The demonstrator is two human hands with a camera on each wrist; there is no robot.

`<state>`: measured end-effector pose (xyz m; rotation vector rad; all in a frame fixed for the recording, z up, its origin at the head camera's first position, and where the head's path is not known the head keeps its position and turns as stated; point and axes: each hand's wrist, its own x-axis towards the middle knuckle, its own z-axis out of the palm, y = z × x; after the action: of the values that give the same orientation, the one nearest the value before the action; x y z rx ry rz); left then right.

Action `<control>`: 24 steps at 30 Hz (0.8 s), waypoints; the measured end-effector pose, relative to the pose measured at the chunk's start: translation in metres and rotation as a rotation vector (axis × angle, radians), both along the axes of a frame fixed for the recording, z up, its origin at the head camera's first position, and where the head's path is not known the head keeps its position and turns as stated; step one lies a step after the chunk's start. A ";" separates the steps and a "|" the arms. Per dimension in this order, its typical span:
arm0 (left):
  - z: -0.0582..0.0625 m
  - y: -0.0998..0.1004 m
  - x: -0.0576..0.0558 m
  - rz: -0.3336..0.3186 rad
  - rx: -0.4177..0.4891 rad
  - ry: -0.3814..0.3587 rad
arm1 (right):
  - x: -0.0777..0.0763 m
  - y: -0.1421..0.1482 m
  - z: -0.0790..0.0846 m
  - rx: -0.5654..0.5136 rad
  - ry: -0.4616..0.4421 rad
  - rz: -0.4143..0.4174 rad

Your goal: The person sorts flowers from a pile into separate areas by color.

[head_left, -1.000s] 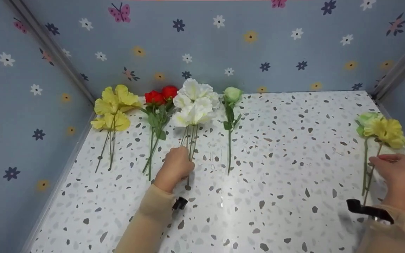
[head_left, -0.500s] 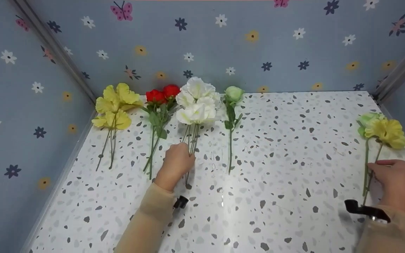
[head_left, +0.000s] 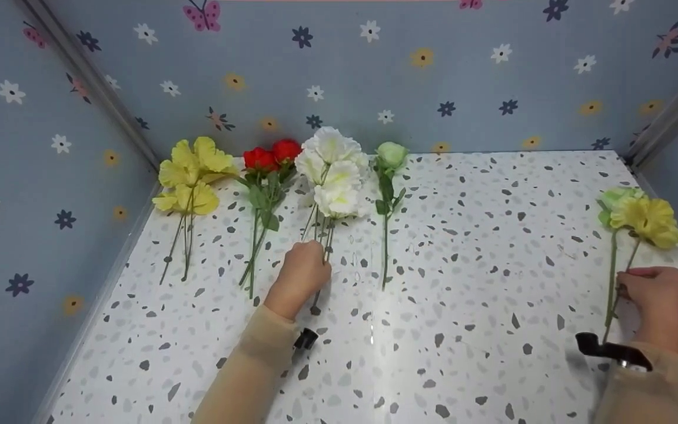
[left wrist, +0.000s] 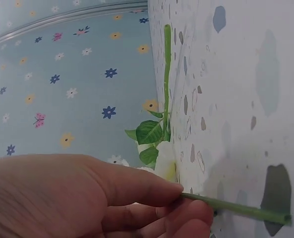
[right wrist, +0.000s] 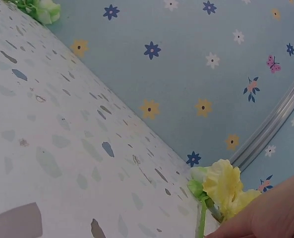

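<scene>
My left hand [head_left: 299, 275] pinches a thin green stem [left wrist: 236, 207] between thumb and fingers, among the stems of the white flowers [head_left: 339, 191] at the middle back of the table. Over at the right edge, my right hand [head_left: 662, 300] pinches the stem of a yellow flower [head_left: 648, 224]. That bloom overlaps a pale green rose [head_left: 612, 203], whose own stem lies just left of my fingertips. In the right wrist view only part of this hand shows, below the yellow flower [right wrist: 223, 186].
Yellow flowers [head_left: 192, 171] lie at the back left, beside two red roses [head_left: 261, 159]. Another pale green rose [head_left: 392, 156] lies right of the white bunch. Blue patterned walls [head_left: 374, 70] enclose the speckled tabletop [head_left: 462, 282] at the back and sides.
The front white flower has shifted right and a little towards me, with my left hand moving slightly right. My right hand has moved slightly left and down, keeping its hold on the yellow flower.
</scene>
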<state>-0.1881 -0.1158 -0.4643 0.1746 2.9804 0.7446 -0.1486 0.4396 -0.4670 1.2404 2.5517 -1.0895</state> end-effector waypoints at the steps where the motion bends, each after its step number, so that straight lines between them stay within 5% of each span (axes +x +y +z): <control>1: 0.000 0.000 0.001 -0.001 0.006 -0.012 | 0.000 0.000 0.000 -0.009 0.003 -0.006; 20: 0.002 0.000 0.003 0.043 0.039 -0.041 | 0.001 0.001 0.011 -0.085 0.032 -0.056; 24: 0.005 -0.002 0.002 0.041 0.038 -0.032 | -0.001 0.000 0.019 -0.142 0.102 -0.137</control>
<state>-0.1858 -0.1177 -0.4594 0.1031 2.9490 0.8016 -0.1493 0.4394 -0.4484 1.3733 2.4393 -1.3697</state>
